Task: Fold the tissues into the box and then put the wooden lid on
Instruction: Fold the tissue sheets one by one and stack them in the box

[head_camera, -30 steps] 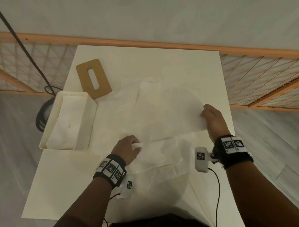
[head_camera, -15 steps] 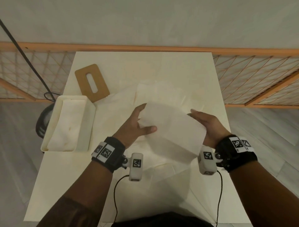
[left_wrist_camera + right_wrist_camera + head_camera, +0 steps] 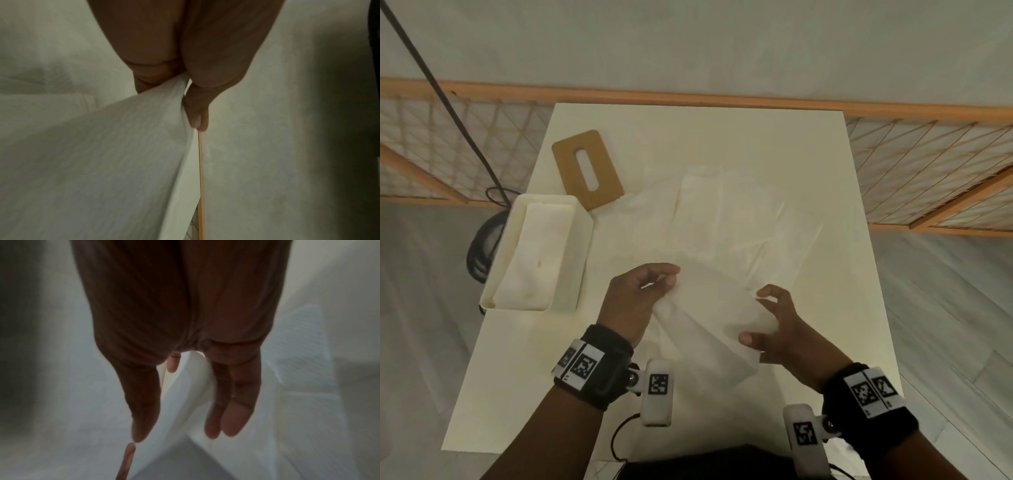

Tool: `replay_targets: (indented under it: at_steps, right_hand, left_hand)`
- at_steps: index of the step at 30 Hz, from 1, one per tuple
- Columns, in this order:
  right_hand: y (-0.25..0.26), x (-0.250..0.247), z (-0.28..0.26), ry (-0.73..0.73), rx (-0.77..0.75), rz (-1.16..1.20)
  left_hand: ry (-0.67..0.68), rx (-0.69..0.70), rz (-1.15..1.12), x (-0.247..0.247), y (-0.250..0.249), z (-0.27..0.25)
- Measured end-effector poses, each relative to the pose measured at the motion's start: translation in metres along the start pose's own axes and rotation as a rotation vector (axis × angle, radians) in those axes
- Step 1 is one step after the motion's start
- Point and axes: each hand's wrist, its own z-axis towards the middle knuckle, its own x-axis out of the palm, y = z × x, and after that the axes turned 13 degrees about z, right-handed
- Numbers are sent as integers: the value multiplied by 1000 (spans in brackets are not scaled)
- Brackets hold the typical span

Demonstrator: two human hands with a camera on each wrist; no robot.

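Observation:
A white tissue (image 3: 709,308) is held between both hands above the near middle of the table. My left hand (image 3: 671,275) pinches its left edge between thumb and fingers; the left wrist view shows that pinch (image 3: 189,100) with the sheet (image 3: 102,162) hanging from it. My right hand (image 3: 755,315) grips the right edge, thumb on one side and fingers on the other, with the tissue (image 3: 185,402) between them. The open white box (image 3: 582,253) stands at the left with folded tissues (image 3: 537,253) inside. The wooden lid (image 3: 587,169) with its slot lies flat behind the box.
Several more tissues (image 3: 722,212) lie spread over the middle and right of the white table (image 3: 688,137). A wooden lattice rail (image 3: 928,164) runs behind and beside the table. A black cable (image 3: 448,102) hangs at the far left.
The sheet was stretched wide between my hands, then the hands came together and folded it. Both hands now hold the narrower sheet lower and nearer to me.

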Motion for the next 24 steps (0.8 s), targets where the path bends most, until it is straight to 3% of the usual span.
replay_targets:
  at_steps: [2, 5, 9, 13, 16, 19, 24]
  right_hand:
    - [-6, 2, 3, 38, 50, 140]
    - [-4, 7, 8, -48, -31, 165]
    - [6, 1, 15, -124, -93, -74]
    - [15, -10, 15, -220, -118, -496]
    - [14, -14, 8, -279, -177, -561]
    - [7, -19, -2, -294, -140, -638]
    - [15, -27, -5, -182, -148, -586]
  left_hand:
    - [-87, -36, -47, -3, 3, 1]
    - [-150, -41, -15, -6, 8, 4]
    - [58, -45, 141, -14, -3, -4]
    - [157, 92, 432, -20, -6, -13]
    - [160, 119, 594, -19, -6, -22]
    - [144, 175, 684, -20, 0, -30]
    - [139, 129, 616, -23, -2, -34]
